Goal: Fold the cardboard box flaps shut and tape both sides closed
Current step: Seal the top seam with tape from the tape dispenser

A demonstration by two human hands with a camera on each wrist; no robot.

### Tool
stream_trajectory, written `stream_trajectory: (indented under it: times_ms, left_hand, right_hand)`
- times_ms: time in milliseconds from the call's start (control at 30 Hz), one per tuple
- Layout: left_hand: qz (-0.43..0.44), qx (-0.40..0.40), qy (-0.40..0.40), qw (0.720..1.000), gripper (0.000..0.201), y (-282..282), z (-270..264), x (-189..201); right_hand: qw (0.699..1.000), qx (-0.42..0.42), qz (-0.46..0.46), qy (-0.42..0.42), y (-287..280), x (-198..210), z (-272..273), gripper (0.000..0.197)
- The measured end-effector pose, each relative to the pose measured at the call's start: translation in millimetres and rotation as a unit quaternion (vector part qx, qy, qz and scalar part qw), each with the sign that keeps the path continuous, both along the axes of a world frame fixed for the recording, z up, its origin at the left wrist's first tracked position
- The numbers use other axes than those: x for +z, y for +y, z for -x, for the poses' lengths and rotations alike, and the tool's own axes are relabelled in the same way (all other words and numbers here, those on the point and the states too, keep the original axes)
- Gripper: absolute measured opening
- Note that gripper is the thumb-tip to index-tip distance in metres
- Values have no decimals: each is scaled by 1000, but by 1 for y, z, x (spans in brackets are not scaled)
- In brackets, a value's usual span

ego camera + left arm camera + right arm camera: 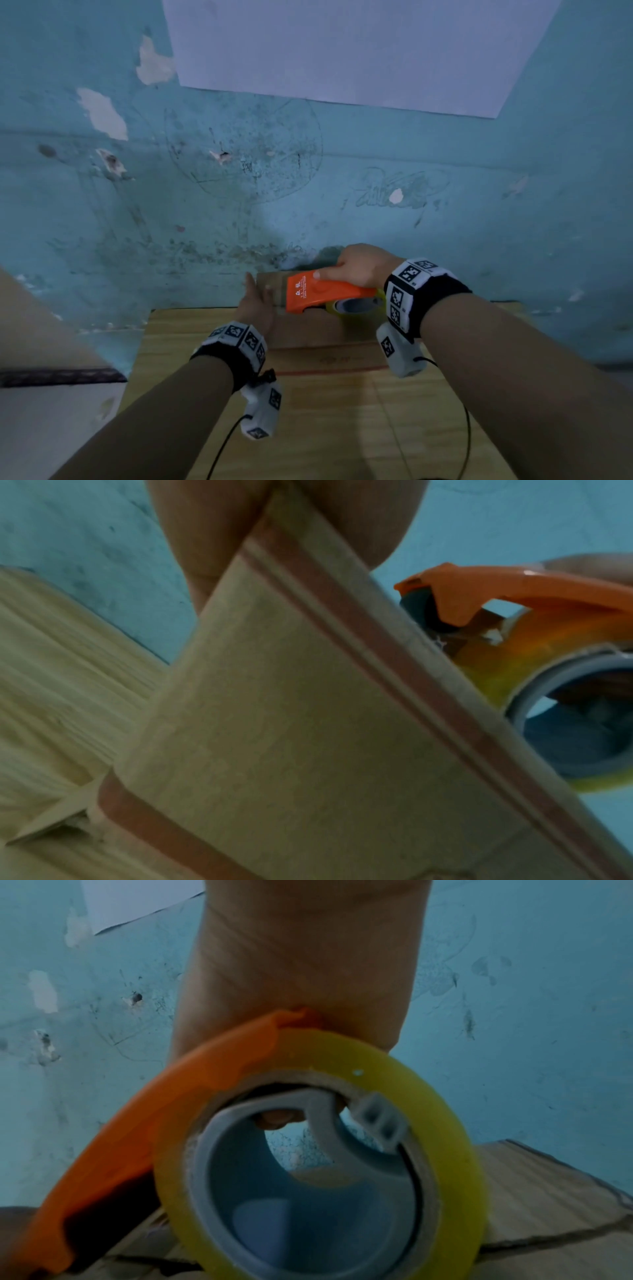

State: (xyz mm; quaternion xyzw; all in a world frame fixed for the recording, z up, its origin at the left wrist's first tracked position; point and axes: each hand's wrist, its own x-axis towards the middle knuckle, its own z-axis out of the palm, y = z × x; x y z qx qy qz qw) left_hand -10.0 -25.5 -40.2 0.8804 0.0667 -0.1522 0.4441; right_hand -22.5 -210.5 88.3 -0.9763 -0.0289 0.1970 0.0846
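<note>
A closed cardboard box (pixel 308 330) lies on the wooden table (pixel 325 428), its far end near the wall. My right hand (pixel 359 265) grips an orange tape dispenser (pixel 318 291) loaded with a yellow tape roll (pixel 356 306), and holds it on the box top at the far end. The left hand (pixel 257 301) lies with straight fingers along the box's left side, thumb over the top edge. In the left wrist view the box wall (pixel 291 723) carries reddish-brown tape strips, with the dispenser (pixel 514 588) just above it. The right wrist view is filled by the roll (pixel 445 1110) and the dispenser (pixel 171 1096).
A worn teal wall (pixel 239 171) stands right behind the box, with a white sheet of paper (pixel 342 51) stuck high on it. Left of the table (pixel 51 656) the floor (pixel 41 428) lies lower. Thin black cables (pixel 466 428) trail from both wrist cameras over the near tabletop.
</note>
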Motion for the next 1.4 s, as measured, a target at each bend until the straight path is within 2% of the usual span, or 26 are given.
stream_trajectory:
  times_ms: [167,267,500,700,933,1166,1333,1400]
  left_hand:
    - [-55,22,9,998,57,-2,-4,4]
    - [-95,8,1,995,54,-2,-4,8]
    - [-146,-16,-29,989,52,-8,-2,-2]
    - [-161,-29,-16,986,58,-7,-1,-3]
    - [-176,-59,-1,983,56,-37,-6,7]
    - [-178,-52,17,982,53,-61,-3,1]
    - [-197,-72,-12,978,52,-75,2,1]
    - [-253,-115,-70,958,53,-74,2,5]
  right_hand:
    - [1000,12,0,-9,-1,3,0,49]
    - [1000,7,-5,-22,-6,2,1,53]
    - [999,9,-10,-34,-21,0,10,51]
    - [999,-12,-12,-29,-65,5,20,51]
    - [999,-23,-31,-23,-103,8,22,51]
    - [999,-19,-37,-17,-130,1,26,53]
    - [999,-16,-37,-27,-145,-7,23,55]
    - [998,-20,-48,-36,-150,-9,22,55]
